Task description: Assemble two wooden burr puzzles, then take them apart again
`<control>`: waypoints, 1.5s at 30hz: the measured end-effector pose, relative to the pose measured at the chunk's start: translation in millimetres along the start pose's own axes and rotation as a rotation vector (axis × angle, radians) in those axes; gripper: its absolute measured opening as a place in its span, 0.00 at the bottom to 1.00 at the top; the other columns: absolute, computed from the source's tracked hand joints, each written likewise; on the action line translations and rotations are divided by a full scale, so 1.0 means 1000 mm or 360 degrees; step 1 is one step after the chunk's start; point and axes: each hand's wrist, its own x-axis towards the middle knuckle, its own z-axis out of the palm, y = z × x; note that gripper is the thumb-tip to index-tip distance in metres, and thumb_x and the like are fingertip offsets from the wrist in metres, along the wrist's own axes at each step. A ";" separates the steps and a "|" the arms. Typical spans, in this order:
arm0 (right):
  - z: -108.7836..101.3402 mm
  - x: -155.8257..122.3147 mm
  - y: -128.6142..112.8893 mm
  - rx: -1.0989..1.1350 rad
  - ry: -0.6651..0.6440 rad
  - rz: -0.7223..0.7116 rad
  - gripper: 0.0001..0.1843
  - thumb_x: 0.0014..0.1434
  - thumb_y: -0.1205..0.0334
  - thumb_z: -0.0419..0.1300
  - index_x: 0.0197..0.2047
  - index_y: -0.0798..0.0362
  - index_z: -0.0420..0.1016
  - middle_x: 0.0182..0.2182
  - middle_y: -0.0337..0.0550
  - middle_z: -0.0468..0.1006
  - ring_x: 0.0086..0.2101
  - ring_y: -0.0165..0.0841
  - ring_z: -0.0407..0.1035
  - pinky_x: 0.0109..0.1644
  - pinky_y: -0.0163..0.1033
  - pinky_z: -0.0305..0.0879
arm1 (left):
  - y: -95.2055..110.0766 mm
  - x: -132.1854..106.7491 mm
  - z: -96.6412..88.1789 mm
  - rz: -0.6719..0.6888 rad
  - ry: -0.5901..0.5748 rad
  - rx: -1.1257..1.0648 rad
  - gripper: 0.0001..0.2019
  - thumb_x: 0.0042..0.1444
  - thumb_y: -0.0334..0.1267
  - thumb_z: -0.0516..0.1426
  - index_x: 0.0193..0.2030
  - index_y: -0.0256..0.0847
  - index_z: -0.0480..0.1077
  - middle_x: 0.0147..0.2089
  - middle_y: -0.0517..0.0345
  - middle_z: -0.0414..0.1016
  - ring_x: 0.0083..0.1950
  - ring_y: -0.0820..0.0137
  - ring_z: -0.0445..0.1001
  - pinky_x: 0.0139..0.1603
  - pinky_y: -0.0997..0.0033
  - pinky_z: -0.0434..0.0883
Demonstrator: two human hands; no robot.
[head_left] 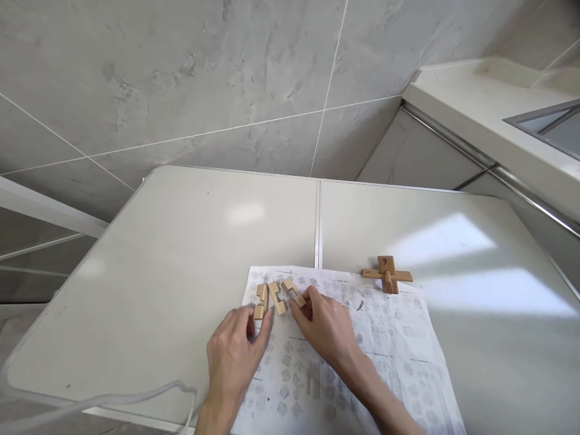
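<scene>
Three notched wooden puzzle pieces lie side by side on a printed instruction sheet (pixel 326 374). My left hand (pixel 235 344) pinches the lower end of the left puzzle piece (pixel 261 301) between thumb and index finger. The middle puzzle piece (pixel 277 298) rests untouched between my hands. With thumb and fingers closed, my right hand (pixel 328 326) grips the lower right end of the right puzzle piece (pixel 293 292), which lies tilted. Farther right, an assembled cross of wooden pieces (pixel 386 275) sits at the sheet's upper edge, apart from both hands.
The pale folding table (pixel 181 241) has a metal seam (pixel 318 223) across its middle. A grey tiled wall (pixel 203 72) stands behind it. A white counter (pixel 489 115) juts in at the right. A white cable (pixel 136 396) crosses the front left edge.
</scene>
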 end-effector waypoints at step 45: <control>-0.079 -0.022 0.115 0.0841 -0.0664 -0.0431 0.13 0.75 0.52 0.56 0.48 0.48 0.79 0.31 0.41 0.80 0.32 0.36 0.73 0.35 0.39 0.67 | 0.010 0.045 0.007 0.0462 -0.0249 -0.0337 0.38 0.60 0.54 0.70 0.72 0.50 0.60 0.67 0.44 0.73 0.68 0.48 0.72 0.66 0.42 0.73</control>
